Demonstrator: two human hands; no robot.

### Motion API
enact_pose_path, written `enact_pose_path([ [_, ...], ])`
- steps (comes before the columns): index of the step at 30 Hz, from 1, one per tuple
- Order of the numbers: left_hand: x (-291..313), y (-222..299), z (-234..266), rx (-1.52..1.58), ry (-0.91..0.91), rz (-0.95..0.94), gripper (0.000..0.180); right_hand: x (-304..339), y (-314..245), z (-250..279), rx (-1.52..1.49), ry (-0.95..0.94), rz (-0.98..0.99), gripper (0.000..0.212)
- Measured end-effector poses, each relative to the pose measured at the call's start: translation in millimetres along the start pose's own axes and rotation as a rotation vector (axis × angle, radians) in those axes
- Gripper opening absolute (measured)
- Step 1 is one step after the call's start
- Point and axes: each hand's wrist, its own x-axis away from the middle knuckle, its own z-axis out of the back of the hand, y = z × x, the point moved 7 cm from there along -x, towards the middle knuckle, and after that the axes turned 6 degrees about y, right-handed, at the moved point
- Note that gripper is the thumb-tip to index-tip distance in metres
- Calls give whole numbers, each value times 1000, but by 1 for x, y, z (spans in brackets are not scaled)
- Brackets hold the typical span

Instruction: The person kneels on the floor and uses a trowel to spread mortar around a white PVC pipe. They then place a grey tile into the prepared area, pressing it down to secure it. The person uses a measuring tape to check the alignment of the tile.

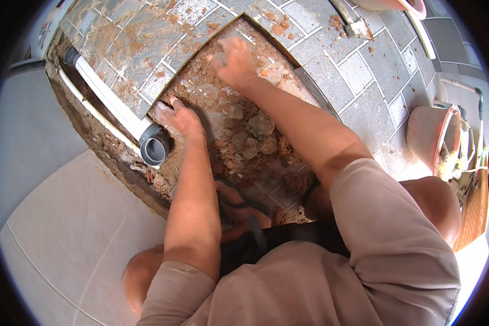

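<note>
A patch of broken rubble and reddish soil (244, 117) lies between the cut edges of the grey patterned floor tiles (127, 46). My left hand (180, 118) rests at the corner of the cut tile edge, its fingers stretched out against the dirt beside it, holding nothing I can see. Farther out, my right hand (233, 64) is over the rubble near the far corner of the patch. Its fingers are apart and slightly blurred, with nothing visible in them.
Left of my left hand, a white drain pipe (111, 95) with a grey open-ended fitting (154, 151) lies in a trench, alongside a thinner white pipe (84, 100). A hammer-like tool (358, 28) lies at far right. A bucket (429, 136) stands right.
</note>
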Motion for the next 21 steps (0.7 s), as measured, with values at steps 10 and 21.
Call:
enact_pose_path([
  [10,0,2,10,60,-45,3,62,35,-52,-43,-46,-180,171,51],
  [21,34,2,-14,-54,-295,-330,49,75,-56,-26,-71,-613,506,42],
])
